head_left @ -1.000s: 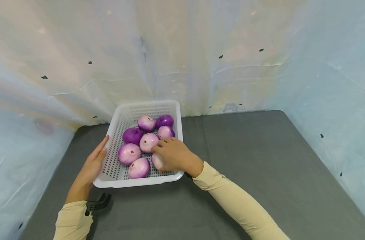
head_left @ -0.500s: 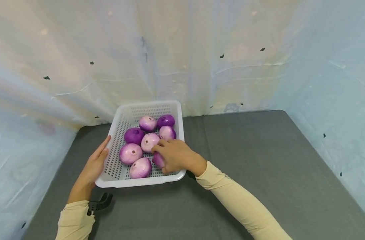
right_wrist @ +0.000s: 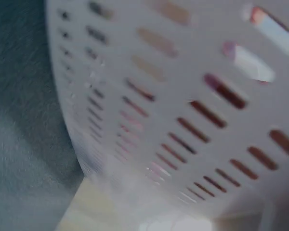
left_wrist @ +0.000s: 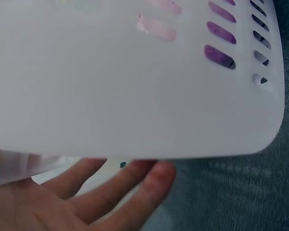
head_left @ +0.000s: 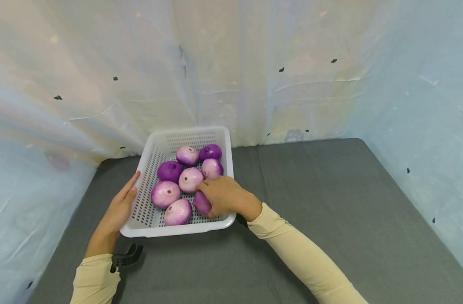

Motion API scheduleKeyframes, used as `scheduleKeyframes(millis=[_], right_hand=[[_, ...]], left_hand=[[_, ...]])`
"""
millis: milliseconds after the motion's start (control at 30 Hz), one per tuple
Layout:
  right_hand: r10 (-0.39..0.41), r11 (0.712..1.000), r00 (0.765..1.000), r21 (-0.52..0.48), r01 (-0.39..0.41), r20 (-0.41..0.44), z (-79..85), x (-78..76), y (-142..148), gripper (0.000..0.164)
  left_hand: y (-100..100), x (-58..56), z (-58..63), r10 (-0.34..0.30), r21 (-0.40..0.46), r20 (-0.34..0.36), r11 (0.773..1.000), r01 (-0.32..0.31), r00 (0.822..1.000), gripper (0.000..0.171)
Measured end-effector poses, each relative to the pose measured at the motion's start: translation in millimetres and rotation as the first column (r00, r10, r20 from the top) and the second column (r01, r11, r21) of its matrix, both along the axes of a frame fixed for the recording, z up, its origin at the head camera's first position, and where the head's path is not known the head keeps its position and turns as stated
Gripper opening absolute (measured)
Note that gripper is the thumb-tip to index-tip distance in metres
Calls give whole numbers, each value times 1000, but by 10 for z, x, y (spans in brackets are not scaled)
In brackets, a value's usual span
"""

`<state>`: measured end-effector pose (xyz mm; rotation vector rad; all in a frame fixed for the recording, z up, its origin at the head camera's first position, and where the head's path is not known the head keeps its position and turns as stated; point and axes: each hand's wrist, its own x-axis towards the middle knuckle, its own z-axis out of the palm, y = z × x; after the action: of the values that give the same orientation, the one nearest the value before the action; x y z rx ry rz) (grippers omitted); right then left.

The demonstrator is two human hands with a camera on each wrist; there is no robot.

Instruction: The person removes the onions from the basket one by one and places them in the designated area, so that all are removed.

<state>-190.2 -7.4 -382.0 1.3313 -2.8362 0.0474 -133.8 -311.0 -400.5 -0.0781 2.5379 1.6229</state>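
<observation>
A white perforated plastic basket (head_left: 163,232) holds several red onions, some pale pink and some deep purple. My left hand (head_left: 117,213) holds the basket's left rim. In the left wrist view, fingers (left_wrist: 149,192) of that hand show below the basket's edge. Inside the basket's near right corner, my right hand (head_left: 224,196) grips a purple onion (head_left: 202,204), partly hidden by the hand. Just left of it lies a pale onion (head_left: 178,212), and beyond it another pale onion (head_left: 191,180). The right wrist view shows mostly the slotted basket wall (right_wrist: 183,110); the right hand's grip is hidden there.
The basket stands on a dark grey table (head_left: 322,211), near its back edge. Pale plastic sheeting (head_left: 224,63) hangs behind and at both sides. A black strap piece (head_left: 126,257) sticks out from the left wrist.
The onion in my right hand has turned, its pale side giving way to a purple side. The fingers have shifted slightly around it. My left hand stays at the basket's rim.
</observation>
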Motion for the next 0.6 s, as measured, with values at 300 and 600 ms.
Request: scheduleKeyframes(millis=[300, 600], right_hand=[[-40, 949, 976, -297, 104, 215, 168, 15, 236, 68], [-3, 851, 942, -494, 180, 337, 293, -25, 531, 74]], left_hand=[[-8, -1, -16, -4, 69, 29, 998, 2, 1000, 51], [-5, -1, 6, -1, 67, 42, 998, -2, 999, 52]])
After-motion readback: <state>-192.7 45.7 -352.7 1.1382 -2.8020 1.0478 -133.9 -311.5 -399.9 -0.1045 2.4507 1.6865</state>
